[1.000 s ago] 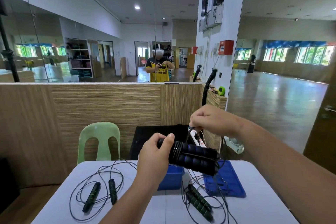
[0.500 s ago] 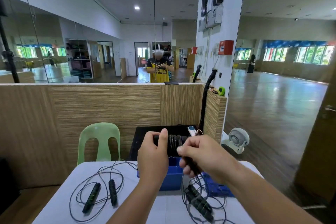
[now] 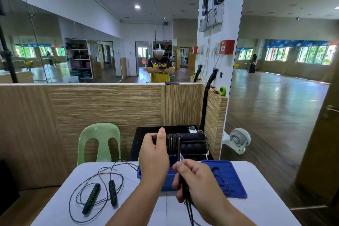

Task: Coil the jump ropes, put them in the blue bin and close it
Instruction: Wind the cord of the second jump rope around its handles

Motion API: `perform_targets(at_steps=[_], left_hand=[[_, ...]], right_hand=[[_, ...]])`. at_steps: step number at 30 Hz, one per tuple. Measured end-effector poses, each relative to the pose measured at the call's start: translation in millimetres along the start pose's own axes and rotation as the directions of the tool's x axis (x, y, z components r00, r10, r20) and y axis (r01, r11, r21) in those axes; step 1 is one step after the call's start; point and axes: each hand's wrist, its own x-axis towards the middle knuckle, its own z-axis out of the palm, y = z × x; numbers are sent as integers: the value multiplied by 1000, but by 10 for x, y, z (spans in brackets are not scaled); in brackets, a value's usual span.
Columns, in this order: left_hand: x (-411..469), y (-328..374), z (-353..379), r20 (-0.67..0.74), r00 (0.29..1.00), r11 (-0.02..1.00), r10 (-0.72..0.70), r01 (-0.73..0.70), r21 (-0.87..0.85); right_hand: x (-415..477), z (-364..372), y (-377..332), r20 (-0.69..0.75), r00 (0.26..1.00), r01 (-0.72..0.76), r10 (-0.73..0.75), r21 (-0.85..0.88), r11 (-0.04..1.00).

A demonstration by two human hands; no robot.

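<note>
Left hand (image 3: 154, 158) grips the wrapped handles (image 3: 192, 147); right hand (image 3: 200, 181), below, pinches the cord (image 3: 179, 153); blue bin (image 3: 139, 175) rim seemingly just beneath both.

Blue bin (image 3: 167, 182) — mostly hidden behind my left hand (image 3: 154, 159); cord (image 3: 189, 213) below my right hand (image 3: 198, 180) runs off the bottom edge.

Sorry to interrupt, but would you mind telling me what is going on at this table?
A person is coiling a jump rope. The left hand grips its two handles together above the table, with several turns of cord wrapped around them. The right hand grips the cord just below. The bin stands open behind the hands, its lid lying flat to the right. A second rope lies loose on the table's left side, not yet coiled.
</note>
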Motion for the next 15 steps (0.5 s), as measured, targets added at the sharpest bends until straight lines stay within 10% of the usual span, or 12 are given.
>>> perform_targets(at_steps=[15], left_hand=[[-76, 178, -102, 272, 942, 957, -199, 246, -153]], right_hand=[[557, -821, -262, 135, 985, 2, 108, -634, 773]])
